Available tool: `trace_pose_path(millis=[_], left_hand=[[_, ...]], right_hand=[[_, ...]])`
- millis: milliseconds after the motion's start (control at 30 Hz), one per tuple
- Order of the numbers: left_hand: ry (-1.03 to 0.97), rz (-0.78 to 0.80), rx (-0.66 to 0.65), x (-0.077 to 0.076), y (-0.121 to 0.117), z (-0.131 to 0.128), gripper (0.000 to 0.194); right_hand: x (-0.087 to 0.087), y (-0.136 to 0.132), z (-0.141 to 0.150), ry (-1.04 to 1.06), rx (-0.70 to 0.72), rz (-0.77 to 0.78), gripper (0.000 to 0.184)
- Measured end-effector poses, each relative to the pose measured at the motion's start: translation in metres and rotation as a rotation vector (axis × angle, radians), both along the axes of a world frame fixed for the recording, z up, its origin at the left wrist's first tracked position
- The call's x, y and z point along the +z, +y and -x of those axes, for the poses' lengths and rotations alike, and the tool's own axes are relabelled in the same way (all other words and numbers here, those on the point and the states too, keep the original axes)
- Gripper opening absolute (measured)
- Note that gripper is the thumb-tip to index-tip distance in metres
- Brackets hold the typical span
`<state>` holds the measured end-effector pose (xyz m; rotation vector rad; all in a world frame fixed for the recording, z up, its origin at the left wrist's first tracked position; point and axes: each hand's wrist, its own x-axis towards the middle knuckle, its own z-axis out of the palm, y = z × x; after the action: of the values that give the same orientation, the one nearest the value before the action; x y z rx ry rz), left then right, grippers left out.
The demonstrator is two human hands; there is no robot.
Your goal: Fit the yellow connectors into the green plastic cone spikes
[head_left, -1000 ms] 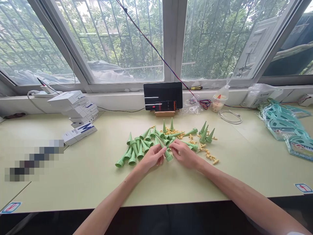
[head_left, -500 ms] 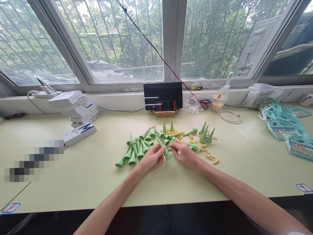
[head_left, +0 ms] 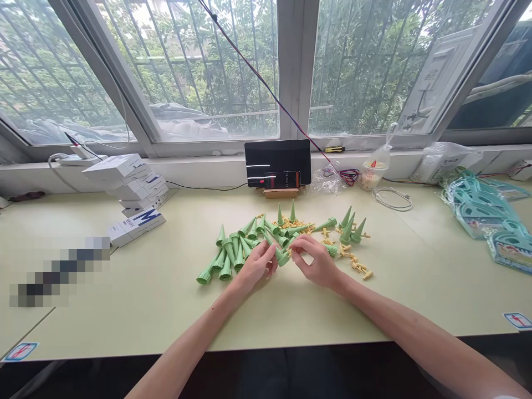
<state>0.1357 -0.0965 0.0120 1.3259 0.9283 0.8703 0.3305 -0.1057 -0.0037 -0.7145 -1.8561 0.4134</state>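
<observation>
My left hand (head_left: 260, 262) is closed round a green plastic watering spike (head_left: 282, 257), its wide ribbed end turned toward my right hand. Between the thumb and finger of my right hand (head_left: 315, 260) is a small yellow plastic valve (head_left: 290, 252), close beside that ribbed end; whether the two touch I cannot tell. Loose green spikes (head_left: 228, 250) lie piled to the left of and behind my hands. Several more spikes (head_left: 346, 227) stand point up at the right. Small yellow valves (head_left: 359, 268) are scattered on the right and behind the spikes.
At the back of the pale table (head_left: 166, 316) a phone (head_left: 282, 180) leans against a black screen (head_left: 277, 156). White boxes (head_left: 128, 177) are stacked at the left. A tied bag with a cup (head_left: 374, 170), a white cable (head_left: 391, 199) and packaged turquoise items (head_left: 477, 208) lie at the right.
The spike in my left hand has tilted, its ribbed end rising slightly and shifting left. My right-hand fingertips now show the yellow valve more plainly beside it.
</observation>
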Motion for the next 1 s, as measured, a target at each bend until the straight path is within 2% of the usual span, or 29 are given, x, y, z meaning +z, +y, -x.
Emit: trace_pose_path(millis=[233,600,1000], left_hand=[[0.034,0.006,-0.029,0.0025,-0.0022,-0.0014,0.043],[0.049,0.031,-0.041,-0.0059,0.0008,-0.0006,0.044],[0.021,0.021,-0.071,-0.0046,-0.0002,-0.0015,0.044]], right_hand=[[0.0027,-0.0017,-0.0008,-0.003,-0.01,-0.006,0.011],[-0.0003,-0.0025,-0.0005,-0.004,0.035,0.002,0.012],[0.0003,-0.0017,0.0,-0.011,0.048,0.005,0.013]])
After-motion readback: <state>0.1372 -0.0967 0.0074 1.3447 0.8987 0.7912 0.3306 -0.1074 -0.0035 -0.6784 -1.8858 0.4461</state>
